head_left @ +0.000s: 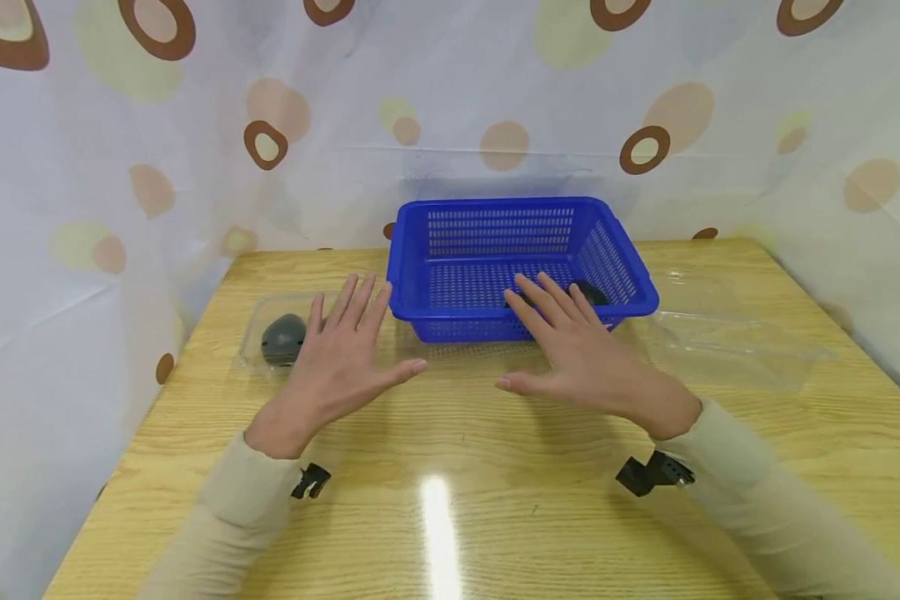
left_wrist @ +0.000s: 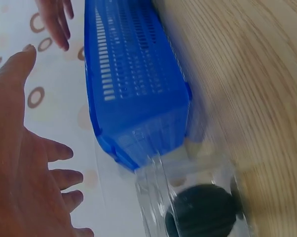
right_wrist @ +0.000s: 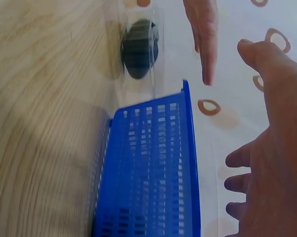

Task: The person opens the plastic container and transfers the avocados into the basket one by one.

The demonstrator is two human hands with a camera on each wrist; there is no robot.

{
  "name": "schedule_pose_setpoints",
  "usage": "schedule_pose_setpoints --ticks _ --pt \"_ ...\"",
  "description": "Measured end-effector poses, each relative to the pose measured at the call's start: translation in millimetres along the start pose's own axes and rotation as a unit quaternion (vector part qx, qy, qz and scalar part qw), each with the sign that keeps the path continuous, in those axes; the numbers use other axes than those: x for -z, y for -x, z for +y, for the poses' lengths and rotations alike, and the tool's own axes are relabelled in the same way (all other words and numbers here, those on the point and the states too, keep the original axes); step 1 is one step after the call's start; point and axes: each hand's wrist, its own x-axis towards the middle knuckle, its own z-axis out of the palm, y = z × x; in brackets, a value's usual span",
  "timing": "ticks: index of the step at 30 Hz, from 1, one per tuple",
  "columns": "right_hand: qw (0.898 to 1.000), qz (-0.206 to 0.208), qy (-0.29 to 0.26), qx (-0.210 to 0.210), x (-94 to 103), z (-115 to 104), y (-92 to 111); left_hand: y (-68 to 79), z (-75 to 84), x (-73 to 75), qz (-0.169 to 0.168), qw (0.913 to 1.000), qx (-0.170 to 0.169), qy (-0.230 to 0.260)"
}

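While the left hand [head_left: 333,367] and right hand [head_left: 581,358] hover with fingers [head_left: 373,313] extended, spread and holding nothing, the blue basket [head_left: 457,314] stands on the bench [head_left: 495,467] with a dark object [head_left: 589,293] inside, between a clear tray [head_left: 249,331] bearing a rounded dark item [head_left: 283,337] and a clear container [head_left: 742,354].

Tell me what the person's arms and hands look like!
The person wears long, plain beige sleeves that reach the wrists. A small black strap-like piece sticks out by the left cuff, and a longer black piece by the right one. The left hand and right hand wear no gloves, and I see no rings.
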Motion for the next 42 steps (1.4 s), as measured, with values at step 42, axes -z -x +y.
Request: schedule_pose_setpoints --ticks 42 --pt "0.981 0.016 -0.054 0.186 -82.9 -114.2 -110.0 35.2 -91.0 -8.7 -0.048 0.9974 0.042 0.033"
